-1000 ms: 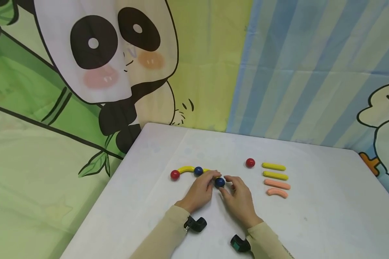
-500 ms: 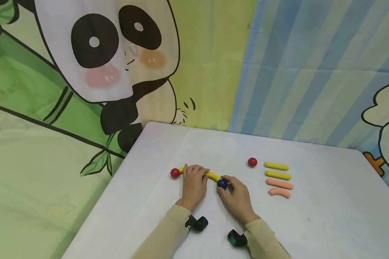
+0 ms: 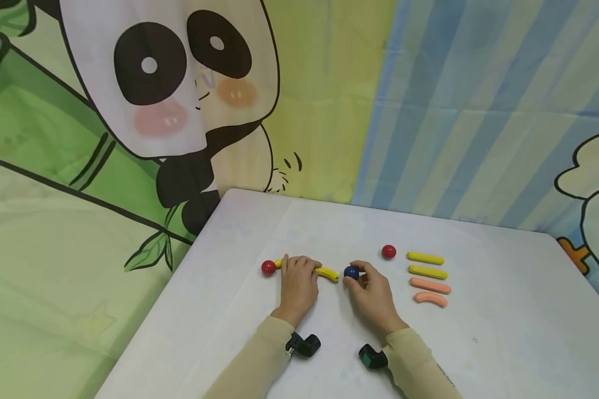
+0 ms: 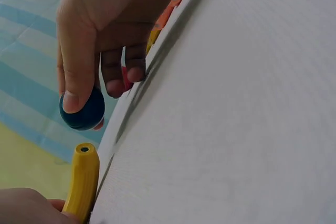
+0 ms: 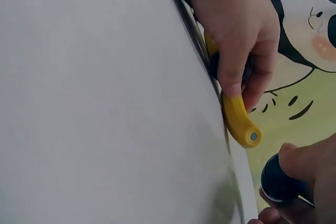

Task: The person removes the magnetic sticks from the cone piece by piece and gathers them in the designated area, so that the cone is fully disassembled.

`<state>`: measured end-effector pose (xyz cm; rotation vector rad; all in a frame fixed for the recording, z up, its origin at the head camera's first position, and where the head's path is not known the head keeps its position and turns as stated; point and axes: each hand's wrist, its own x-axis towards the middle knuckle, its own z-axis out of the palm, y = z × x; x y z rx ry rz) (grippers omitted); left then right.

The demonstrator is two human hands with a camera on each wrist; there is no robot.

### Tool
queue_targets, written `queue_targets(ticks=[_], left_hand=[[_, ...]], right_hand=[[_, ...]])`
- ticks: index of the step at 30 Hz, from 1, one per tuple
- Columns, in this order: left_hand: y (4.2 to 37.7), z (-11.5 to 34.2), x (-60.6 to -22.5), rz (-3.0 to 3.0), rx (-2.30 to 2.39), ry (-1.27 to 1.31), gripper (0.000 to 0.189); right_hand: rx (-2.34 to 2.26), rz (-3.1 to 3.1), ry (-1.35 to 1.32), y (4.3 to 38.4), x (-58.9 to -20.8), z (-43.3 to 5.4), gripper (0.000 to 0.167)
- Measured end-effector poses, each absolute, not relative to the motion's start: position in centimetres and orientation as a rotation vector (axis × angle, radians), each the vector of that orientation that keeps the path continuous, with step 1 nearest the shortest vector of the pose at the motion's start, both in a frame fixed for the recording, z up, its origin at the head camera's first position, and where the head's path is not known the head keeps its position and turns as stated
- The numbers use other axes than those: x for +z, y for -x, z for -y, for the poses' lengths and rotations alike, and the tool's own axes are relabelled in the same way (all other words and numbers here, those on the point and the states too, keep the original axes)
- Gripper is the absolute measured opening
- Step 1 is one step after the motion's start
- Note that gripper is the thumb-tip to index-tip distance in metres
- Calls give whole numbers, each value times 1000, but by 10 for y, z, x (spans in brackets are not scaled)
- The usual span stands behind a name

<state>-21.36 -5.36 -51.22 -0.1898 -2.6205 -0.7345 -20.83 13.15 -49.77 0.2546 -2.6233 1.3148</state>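
Observation:
My left hand [image 3: 298, 288] lies over the middle of a chain of magnetic pieces and pinches its right-hand curved yellow stick [image 3: 328, 274]. In the right wrist view that stick's free end shows a round metal disc. A blue ball partly shows under the left fingers there; the head view hides it. At the chain's left end sits a red ball [image 3: 268, 268], touching another yellow stick [image 3: 278, 263] mostly covered by the hand. Between thumb and fingers, my right hand [image 3: 375, 293] pinches a second blue ball [image 3: 351, 272], with a small gap from the yellow stick's end.
Right of the hands, a loose red ball [image 3: 389, 252] lies on the white table [image 3: 504, 310]. Beside it, in a column, are two straight yellow sticks [image 3: 427, 272], a straight pink stick [image 3: 430, 285] and a curved pink stick [image 3: 431, 300]. A patterned cloth hangs behind.
My left hand shifted left from the chain's right end to its middle. The right hand took hold of the blue ball and drew it right, off the yellow stick's end.

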Motion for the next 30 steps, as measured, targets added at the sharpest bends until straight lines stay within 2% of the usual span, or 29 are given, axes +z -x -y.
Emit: queue_targets(ticks=[8,15,24,30], left_hand=[[211,51,-516,2638,-710,203,11],[209,49,-518,2641,-722,190,12],[213,51,-516,2620,-721,206,12],[213,54,-514,2620,-723,197,12]], right_hand=[[1261,2658,-166,254,-499,-131,40],[1284,2675,-67,281,-502,-129,42],[1228,2708,-28,296,-500,-126,44],[1248,2705,-45,293,-496,-124,54]])
